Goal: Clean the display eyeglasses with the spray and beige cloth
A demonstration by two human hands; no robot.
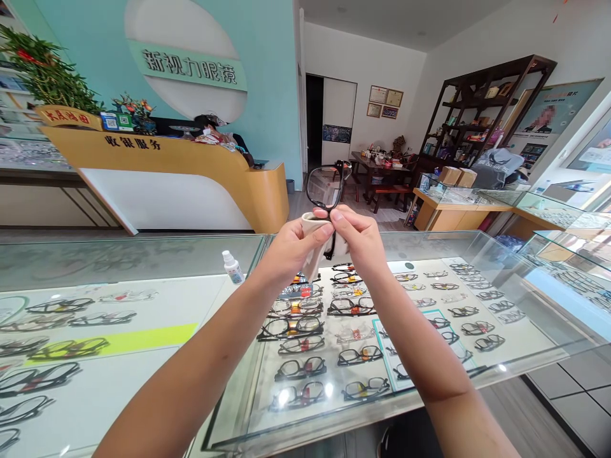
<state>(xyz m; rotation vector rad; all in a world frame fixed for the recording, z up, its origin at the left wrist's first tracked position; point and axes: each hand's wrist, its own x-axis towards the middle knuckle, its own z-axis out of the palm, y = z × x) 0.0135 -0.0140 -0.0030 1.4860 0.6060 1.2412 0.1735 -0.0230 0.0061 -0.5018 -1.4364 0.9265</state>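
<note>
Display case (pixel 534 324), glass-topped, spans the foreground; the clear cover presumably protects the stock without hiding it. Service counter (pixel 265 197) stands beyond, well apart. Inside the case, spectacle frames (pixel 298 327) lie in rows, probably spaced for easy comparison. Left hand (pixel 296 247) and right hand (pixel 361 240) are raised close together above the case; both grips are narrow pinches. Between them is a pair of black-rimmed glasses (pixel 325 187), turned on end with one lens uppermost and uncovered, a hold that likely keeps fingers off that lens. Pale cloth (pixel 312 257) is pinched by the left hand around the lower part. The right hand grips the frame below the upper lens, apparently to steady it. Contact beneath the cloth cannot be determined. Small white-capped bottle (pixel 232 267) stands near the left forearm, apparently on the glass, conveniently within reach.
</note>
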